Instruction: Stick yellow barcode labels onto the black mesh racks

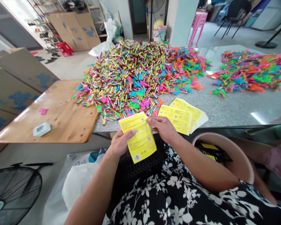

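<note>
A yellow printed label sheet (pixel 141 140) is held up over my lap, above a black crate (pixel 140 170). My left hand (pixel 120 142) grips its left side, thumb on the printed face. At the sheet's upper right edge, my right hand (pixel 162 126) pinches the border between thumb and fingers. More yellow label sheets (pixel 176 120) lie fanned out on the grey stone table just beyond my right hand. Behind the sheet spreads a large heap of small colourful plastic pieces (pixel 128 72), with many little tubes and some toy-gun shapes.
A wooden board (pixel 67 106) on the left carries a white device (pixel 41 129) and a pink piece (pixel 43 111). Another colourful pile (pixel 255 72) sits at right. Below are a pink tub (pixel 242 159) and a black fan (pixel 11 190). Someone's arm (pixel 245 150) shows at right.
</note>
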The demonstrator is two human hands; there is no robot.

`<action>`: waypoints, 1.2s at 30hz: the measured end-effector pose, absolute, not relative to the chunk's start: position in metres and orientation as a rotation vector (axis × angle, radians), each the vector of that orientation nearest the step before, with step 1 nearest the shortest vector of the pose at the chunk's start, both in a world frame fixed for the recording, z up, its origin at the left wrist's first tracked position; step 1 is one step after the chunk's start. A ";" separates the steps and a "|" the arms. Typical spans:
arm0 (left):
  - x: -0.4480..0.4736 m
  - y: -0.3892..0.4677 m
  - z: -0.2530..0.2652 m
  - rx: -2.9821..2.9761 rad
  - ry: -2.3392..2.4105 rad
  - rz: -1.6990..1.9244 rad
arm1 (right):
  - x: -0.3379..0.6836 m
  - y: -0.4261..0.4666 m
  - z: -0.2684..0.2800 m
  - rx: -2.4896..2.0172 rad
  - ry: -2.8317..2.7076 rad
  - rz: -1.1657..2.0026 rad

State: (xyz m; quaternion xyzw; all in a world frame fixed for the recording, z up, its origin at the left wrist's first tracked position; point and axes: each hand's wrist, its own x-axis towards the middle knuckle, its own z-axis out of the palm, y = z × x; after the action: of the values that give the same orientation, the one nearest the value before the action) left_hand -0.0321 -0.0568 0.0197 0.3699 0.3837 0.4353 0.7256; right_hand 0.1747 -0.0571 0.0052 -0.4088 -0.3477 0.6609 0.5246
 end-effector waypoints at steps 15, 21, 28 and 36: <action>-0.128 -0.015 -0.005 0.985 1.267 1.532 | 0.270 -0.040 0.020 -1.306 -0.872 0.964; -0.171 -0.038 -0.031 1.301 1.809 1.669 | 0.249 -0.082 0.027 -1.167 -1.926 0.666; -0.166 -0.072 -0.046 1.804 1.802 1.111 | 0.173 -0.119 0.020 -0.668 -2.489 0.683; -0.157 -0.104 -0.057 1.833 1.377 0.827 | 0.162 -0.124 -0.003 -0.574 -2.481 0.790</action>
State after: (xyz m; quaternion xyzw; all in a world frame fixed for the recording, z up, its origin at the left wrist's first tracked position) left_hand -0.1568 -0.1036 -0.0570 0.7058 0.5305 0.3186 0.3448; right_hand 0.1616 -0.1238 -0.0027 -0.2091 -0.9043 0.2881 0.2357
